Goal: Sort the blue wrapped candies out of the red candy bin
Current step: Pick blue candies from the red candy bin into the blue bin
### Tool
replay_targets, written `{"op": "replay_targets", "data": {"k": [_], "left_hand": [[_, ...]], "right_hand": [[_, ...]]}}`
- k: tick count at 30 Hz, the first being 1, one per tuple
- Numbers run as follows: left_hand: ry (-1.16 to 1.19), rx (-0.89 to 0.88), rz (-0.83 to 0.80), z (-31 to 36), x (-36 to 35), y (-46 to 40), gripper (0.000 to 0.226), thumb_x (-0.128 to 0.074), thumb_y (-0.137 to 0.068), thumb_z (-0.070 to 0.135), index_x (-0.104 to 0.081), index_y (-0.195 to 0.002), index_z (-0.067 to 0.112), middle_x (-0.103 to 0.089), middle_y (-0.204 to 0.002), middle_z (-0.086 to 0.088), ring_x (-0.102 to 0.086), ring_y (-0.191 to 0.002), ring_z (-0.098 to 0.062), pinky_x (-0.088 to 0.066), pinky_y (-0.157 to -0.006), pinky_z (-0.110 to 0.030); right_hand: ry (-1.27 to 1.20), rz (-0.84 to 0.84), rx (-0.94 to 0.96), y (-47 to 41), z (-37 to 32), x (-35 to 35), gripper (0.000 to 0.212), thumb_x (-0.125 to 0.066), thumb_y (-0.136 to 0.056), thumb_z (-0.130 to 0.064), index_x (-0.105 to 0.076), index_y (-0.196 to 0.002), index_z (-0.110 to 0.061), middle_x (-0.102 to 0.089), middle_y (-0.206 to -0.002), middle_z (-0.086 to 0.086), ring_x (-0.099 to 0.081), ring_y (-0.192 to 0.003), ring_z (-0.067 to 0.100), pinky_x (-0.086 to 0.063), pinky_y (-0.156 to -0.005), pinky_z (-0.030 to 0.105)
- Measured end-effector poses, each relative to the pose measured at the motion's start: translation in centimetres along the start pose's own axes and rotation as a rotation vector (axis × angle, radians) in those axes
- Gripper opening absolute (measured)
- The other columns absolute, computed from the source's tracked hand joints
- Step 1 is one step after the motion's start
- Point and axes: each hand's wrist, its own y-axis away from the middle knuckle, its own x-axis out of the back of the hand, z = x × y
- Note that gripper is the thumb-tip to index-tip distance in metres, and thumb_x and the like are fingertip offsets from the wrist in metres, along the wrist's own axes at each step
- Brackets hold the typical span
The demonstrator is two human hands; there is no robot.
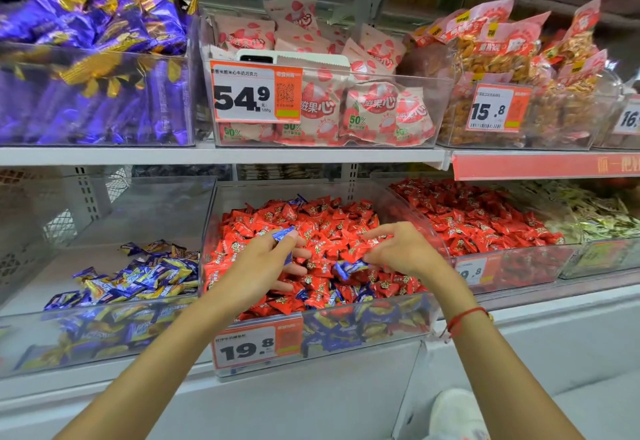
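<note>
Reaching into the clear red candy bin point(429, 228) on the lower shelf, both hands work over the heap of red wrapped candies point(322, 221). The left hand point(273, 259) pinches a blue wrapped candy point(282, 232) between thumb and forefinger, raised just above the red pile. The right hand point(398, 249) grasps a second blue candy point(349, 266) at its fingertips, low against the heap. More blue wrappers point(360, 295) lie mixed among the red near the bin's front wall. Just left, a neighbouring clear bin point(104, 315) holds blue and yellow candies. A red string bracelet point(464, 318) circles the right wrist. A price tag point(256, 346) reading 19.8 hangs on the bin's front.
</note>
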Motion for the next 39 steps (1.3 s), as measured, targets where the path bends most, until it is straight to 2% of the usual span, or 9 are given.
{"op": "replay_targets", "data": {"k": [5, 11, 16, 20, 23, 27, 32, 36, 39], "left_hand": [[-0.037, 0.004, 0.019, 0.1, 0.0, 0.0, 0.024, -0.039, -0.103, 0.03, -0.06, -0.099, 0.02, -0.066, -0.094, 0.002, -0.064, -0.067, -0.008, -0.053, -0.05, -0.018], [0.059, -0.004, 0.046, 0.3, -0.1, 0.4, 0.031, -0.038, -0.101, 0.041, -0.061, -0.109, 0.023, -0.067, -0.098, 0.004, -0.07, -0.07, -0.007, -0.054, -0.049, -0.022], [-0.131, -0.14, 0.084, -0.5, -0.7, 0.5, 0.01, -0.047, -0.099, 0.033, -0.057, -0.098, 0.032, -0.065, -0.082, 0.006, -0.06, -0.054, -0.001, -0.036, -0.04, -0.017], [-0.181, -0.086, 0.148, -0.6, 0.1, 0.1, 0.025, -0.048, -0.1, 0.03, -0.062, -0.088, 0.013, -0.062, -0.054, 0.004, -0.046, -0.052, -0.016, -0.035, -0.045, -0.022], [-0.129, -0.03, 0.139, 0.1, 0.6, 0.1, 0.033, -0.047, -0.1, 0.032, -0.064, -0.092, 0.005, -0.062, -0.062, 0.0, -0.049, -0.048, -0.01, -0.038, -0.041, -0.016], [-0.07, -0.018, 0.134, 0.9, 0.9, 0.5, 0.036, -0.045, -0.1, 0.036, -0.063, -0.095, 0.006, -0.059, -0.065, 0.0, -0.042, -0.034, 0.002, -0.034, -0.039, -0.011], [-0.063, 0.013, 0.132, 0.9, 1.1, 0.7, 0.033, -0.042, -0.1, 0.04, -0.06, -0.092, 0.013, -0.06, -0.073, 0.001, -0.047, -0.048, -0.003, -0.038, -0.044, -0.012], [0.007, 0.06, 0.111, 1.2, 0.1, 0.7, 0.035, -0.033, -0.1, 0.049, -0.057, -0.092, 0.024, -0.06, -0.08, 0.005, -0.054, -0.064, 0.001, -0.043, -0.053, -0.018], [0.035, 0.049, 0.099, 1.3, -0.4, 0.9, 0.041, -0.03, -0.097, 0.057, -0.059, -0.09, 0.029, -0.059, -0.079, -0.001, -0.053, -0.065, -0.003, -0.043, -0.056, -0.02]], "right_hand": [[0.38, 0.302, 0.287, 0.7, -0.4, 0.4, 0.026, -0.065, -0.083, -0.012, -0.057, -0.099, -0.03, -0.068, -0.077, -0.01, -0.064, -0.083, 0.018, -0.053, -0.073, 0.038], [-0.403, -0.065, 0.333, 3.3, -4.5, -1.4, 0.017, -0.075, -0.079, -0.005, -0.061, -0.078, -0.013, -0.069, -0.067, 0.005, -0.06, -0.054, 0.002, -0.044, -0.049, 0.016], [-0.571, -0.048, 0.316, 4.3, -5.6, -3.5, 0.013, -0.078, -0.076, -0.005, -0.066, -0.08, -0.009, -0.072, -0.069, 0.006, -0.068, -0.063, 0.011, -0.053, -0.061, 0.02], [0.107, 0.035, 0.14, 2.6, -2.9, -0.4, 0.015, -0.082, -0.074, -0.027, -0.07, -0.082, -0.022, -0.072, -0.09, -0.002, -0.067, -0.085, 0.014, -0.055, -0.079, 0.029], [0.602, -0.156, -0.088, 2.1, -0.9, -0.5, 0.032, -0.078, -0.07, -0.041, -0.061, -0.078, -0.015, -0.062, -0.086, 0.001, -0.06, -0.083, 0.02, -0.052, -0.075, 0.028], [0.43, -0.188, -0.099, 2.3, -0.7, -1.5, 0.02, -0.076, -0.074, -0.02, -0.075, -0.089, -0.007, -0.073, -0.095, 0.008, -0.069, -0.089, 0.02, -0.058, -0.08, 0.035], [0.118, 0.2, 0.087, 3.2, -2.0, 0.7, 0.009, -0.073, -0.083, -0.023, -0.077, -0.084, -0.015, -0.074, -0.088, 0.005, -0.068, -0.088, 0.021, -0.054, -0.085, 0.034], [-0.423, -0.121, 0.195, 5.4, -5.5, -0.5, 0.016, -0.07, -0.086, -0.022, -0.074, -0.1, -0.013, -0.074, -0.086, 0.001, -0.068, -0.076, 0.006, -0.055, -0.071, 0.018], [-0.468, -0.07, 0.254, 5.9, -6.4, -2.9, 0.008, -0.073, -0.084, -0.026, -0.075, -0.09, -0.021, -0.072, -0.084, -0.01, -0.063, -0.067, -0.009, -0.048, -0.061, 0.007]]}}
